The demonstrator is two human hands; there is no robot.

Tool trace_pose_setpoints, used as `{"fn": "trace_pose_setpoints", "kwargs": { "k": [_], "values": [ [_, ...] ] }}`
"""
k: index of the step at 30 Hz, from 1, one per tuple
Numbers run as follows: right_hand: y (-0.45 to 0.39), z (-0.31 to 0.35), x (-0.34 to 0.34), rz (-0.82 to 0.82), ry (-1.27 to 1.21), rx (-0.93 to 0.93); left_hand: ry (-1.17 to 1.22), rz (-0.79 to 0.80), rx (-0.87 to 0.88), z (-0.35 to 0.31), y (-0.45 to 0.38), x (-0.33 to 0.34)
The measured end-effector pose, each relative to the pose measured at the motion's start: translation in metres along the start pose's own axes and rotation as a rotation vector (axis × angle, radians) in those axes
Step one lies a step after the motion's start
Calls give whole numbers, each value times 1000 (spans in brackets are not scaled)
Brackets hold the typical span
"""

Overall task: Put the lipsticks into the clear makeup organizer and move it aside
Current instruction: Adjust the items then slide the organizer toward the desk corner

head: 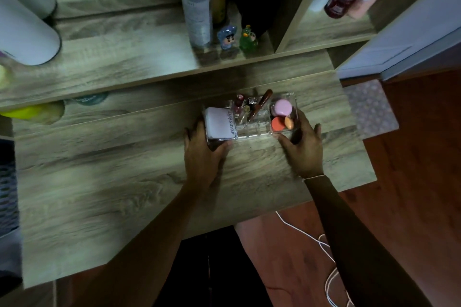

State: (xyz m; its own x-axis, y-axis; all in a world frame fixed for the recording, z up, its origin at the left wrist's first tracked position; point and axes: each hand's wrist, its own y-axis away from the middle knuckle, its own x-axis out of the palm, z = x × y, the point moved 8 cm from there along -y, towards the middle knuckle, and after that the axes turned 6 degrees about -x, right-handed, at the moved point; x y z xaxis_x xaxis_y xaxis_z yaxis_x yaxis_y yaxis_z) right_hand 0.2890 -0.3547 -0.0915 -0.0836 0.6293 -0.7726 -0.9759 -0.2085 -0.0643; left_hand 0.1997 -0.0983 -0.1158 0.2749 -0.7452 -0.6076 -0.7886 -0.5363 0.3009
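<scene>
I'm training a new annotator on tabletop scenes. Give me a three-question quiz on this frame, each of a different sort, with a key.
1. True or false: both hands grip the clear plastic makeup organizer at its ends.
2. Multiple choice: the round pink puff sits in the organizer's
A. end compartment by the right hand
B. end compartment by the left hand
C. middle slots
3. Fill in: the white rectangular box with dark lettering stands in the compartment nearest the ____ hand.

Key:
1. True; it rests on the grey wood-grain desk.
2. A, behind the round orange puff.
3. Left; the lipstick tubes stand in the middle slots.
</scene>
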Motion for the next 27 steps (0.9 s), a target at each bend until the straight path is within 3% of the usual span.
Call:
{"fn": "trace_pose_setpoints", "kwargs": {
  "k": [27],
  "values": [
    [-28,-53,-42,18,-16,68,-33,1,185,-49,-5,70]
  ]
}}
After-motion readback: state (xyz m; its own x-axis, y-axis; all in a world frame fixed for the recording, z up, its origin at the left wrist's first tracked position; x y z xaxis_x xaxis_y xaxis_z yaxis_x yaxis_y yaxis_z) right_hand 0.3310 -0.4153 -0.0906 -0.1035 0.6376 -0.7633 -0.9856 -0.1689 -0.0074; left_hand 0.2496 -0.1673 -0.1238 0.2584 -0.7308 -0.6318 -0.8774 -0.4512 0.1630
